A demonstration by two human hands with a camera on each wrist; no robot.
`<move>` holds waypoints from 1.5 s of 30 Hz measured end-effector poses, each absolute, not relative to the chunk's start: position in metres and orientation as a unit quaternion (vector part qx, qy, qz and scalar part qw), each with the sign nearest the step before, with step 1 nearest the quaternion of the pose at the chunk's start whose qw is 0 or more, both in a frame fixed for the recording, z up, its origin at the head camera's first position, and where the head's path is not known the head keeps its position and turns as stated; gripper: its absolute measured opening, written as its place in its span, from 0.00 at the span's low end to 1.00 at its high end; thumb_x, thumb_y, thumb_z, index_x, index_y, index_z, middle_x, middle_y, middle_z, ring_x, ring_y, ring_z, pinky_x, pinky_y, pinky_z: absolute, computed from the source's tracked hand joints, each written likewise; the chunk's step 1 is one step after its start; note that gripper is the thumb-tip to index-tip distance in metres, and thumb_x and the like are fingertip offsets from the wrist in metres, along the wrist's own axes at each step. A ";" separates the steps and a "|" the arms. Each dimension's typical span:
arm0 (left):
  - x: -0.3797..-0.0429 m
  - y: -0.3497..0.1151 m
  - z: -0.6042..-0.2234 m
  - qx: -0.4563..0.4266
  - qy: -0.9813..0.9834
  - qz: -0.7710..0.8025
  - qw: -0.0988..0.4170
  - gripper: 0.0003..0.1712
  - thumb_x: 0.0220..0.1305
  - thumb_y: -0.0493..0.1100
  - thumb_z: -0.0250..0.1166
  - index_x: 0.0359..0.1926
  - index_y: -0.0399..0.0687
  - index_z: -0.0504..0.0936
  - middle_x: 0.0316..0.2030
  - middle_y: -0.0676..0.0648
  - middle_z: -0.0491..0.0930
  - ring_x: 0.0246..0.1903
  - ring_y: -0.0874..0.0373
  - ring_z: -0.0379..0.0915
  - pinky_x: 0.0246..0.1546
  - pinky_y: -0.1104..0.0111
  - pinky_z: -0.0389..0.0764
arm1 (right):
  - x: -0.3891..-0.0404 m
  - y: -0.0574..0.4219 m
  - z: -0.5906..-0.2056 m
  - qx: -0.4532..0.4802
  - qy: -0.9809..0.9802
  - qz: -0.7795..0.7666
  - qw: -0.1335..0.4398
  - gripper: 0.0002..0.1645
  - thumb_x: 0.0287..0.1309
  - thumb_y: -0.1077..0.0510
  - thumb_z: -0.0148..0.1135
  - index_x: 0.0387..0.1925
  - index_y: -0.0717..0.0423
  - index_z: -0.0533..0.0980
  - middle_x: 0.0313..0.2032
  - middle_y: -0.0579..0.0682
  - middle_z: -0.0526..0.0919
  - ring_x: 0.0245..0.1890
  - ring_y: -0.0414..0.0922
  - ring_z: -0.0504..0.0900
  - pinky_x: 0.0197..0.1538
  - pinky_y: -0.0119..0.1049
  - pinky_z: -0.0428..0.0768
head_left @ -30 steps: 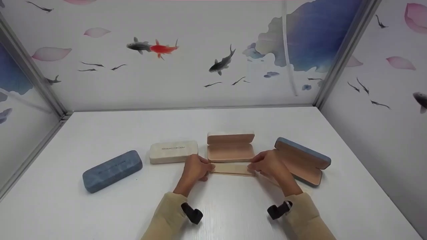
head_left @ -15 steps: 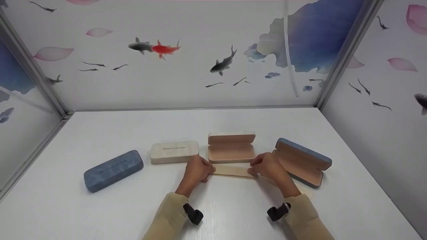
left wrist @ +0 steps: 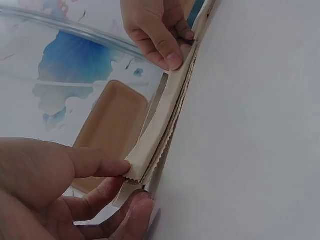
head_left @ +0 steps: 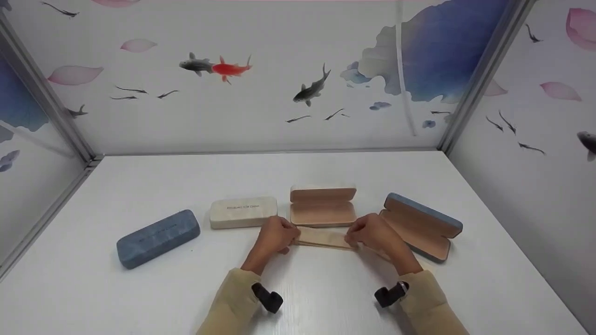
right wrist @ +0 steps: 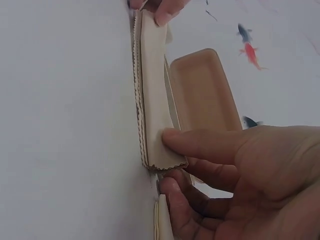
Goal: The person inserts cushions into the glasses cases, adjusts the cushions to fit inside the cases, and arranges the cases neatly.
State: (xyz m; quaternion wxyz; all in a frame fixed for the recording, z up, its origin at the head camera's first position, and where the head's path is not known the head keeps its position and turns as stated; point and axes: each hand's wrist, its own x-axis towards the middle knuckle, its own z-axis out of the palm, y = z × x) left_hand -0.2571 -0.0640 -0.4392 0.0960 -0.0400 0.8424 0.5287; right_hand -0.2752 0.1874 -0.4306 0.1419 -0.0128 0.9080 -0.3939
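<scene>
A folded beige cleaning cloth [head_left: 322, 237] with zigzag-cut edges stretches between both hands, just in front of an open white glasses case [head_left: 322, 214] with a tan lining. My left hand [head_left: 274, 237] pinches its left end between thumb and fingers. At the other end my right hand [head_left: 378, 237] pinches it, thumb on top and fingers beneath, as the right wrist view shows. Several layers of the cloth [right wrist: 154, 90] show along its zigzag edge. Part of another pale cloth [right wrist: 164, 220] lies below the right hand, mostly hidden by that arm in the head view.
An open blue glasses case [head_left: 426, 228] stands right of the right hand. A closed white case [head_left: 243, 212] lies beside the left hand, and a closed blue case [head_left: 158, 238] lies farther left. Printed panels [head_left: 260, 125] wall in the white table [head_left: 209, 172].
Both hands keep hold of the cloth's ends. The cloth shifts slightly, its right end now a little nearer the front. The glasses cases stay where they were.
</scene>
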 end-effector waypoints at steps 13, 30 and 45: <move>-0.265 -0.067 -0.441 -0.058 0.796 0.590 0.124 0.10 0.65 0.37 0.63 0.42 0.33 0.82 0.31 0.44 0.84 0.27 0.60 0.82 0.27 0.68 0.86 | -0.282 0.193 -0.429 -0.011 0.869 -0.461 0.181 0.11 0.61 0.57 0.69 0.42 0.58 0.82 0.33 0.51 0.81 0.33 0.45 0.78 0.38 0.32 0.80; -0.267 -0.070 -0.441 -0.092 0.764 0.625 0.133 0.22 0.65 0.35 0.66 0.58 0.30 0.77 0.42 0.37 0.86 0.29 0.59 0.84 0.32 0.70 0.86 | -0.292 0.196 -0.433 0.019 0.834 -0.532 0.147 0.23 0.59 0.51 0.72 0.50 0.60 0.81 0.41 0.50 0.84 0.37 0.41 0.81 0.47 0.33 0.85; -0.269 -0.072 -0.440 -0.088 0.735 0.657 0.143 0.18 0.67 0.37 0.64 0.54 0.29 0.80 0.44 0.40 0.82 0.36 0.56 0.83 0.39 0.67 0.88 | -0.294 0.197 -0.436 0.017 0.788 -0.596 0.154 0.20 0.59 0.55 0.72 0.49 0.63 0.81 0.37 0.48 0.83 0.36 0.40 0.81 0.43 0.30 0.84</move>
